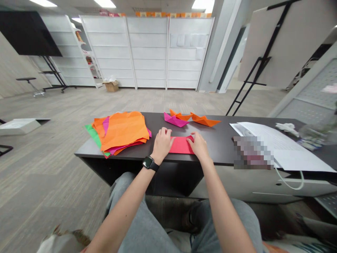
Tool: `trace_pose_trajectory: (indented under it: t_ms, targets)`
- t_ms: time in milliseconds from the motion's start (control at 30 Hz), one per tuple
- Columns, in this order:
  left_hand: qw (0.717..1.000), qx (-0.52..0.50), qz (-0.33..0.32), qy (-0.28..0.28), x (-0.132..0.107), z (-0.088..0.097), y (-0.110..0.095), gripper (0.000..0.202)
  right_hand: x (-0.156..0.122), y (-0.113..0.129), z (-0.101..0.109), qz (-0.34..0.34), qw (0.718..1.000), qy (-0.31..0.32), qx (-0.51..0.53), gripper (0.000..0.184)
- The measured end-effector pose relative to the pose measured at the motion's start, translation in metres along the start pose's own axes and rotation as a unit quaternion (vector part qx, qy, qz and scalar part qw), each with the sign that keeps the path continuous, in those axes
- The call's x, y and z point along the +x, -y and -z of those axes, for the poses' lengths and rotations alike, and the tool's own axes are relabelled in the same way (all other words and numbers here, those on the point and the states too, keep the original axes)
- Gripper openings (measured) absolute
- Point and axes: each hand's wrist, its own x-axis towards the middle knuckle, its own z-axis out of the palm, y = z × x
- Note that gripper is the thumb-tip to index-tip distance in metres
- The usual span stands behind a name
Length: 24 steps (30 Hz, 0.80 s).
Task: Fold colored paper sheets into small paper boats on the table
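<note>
A folded red paper lies flat on the dark table near its front edge. My left hand, with a black watch on the wrist, rests on the paper's left end, fingers curled down onto it. My right hand presses on the paper's right end, where a corner looks folded up under the fingertips. Both hands touch the paper; neither lifts it.
A stack of coloured sheets, orange on top, lies to the left. A folded pink paper boat and two folded orange ones sit behind the hands. White printed sheets and a cable lie at the right.
</note>
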Motion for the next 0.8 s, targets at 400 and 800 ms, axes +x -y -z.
trace_pose_trajectory:
  t_ms: [400,800]
  targets:
    - [0.981,0.04,-0.14,0.126,-0.045,-0.019,-0.022,0.084,-0.018,0.03,0.02,0.04,0.996,0.001,-0.081,0.045]
    - [0.976,0.052,-0.156,0.146,-0.042,-0.017,-0.021,0.08,-0.05,0.024,0.03,0.126,0.967,0.192,-0.11,0.059]
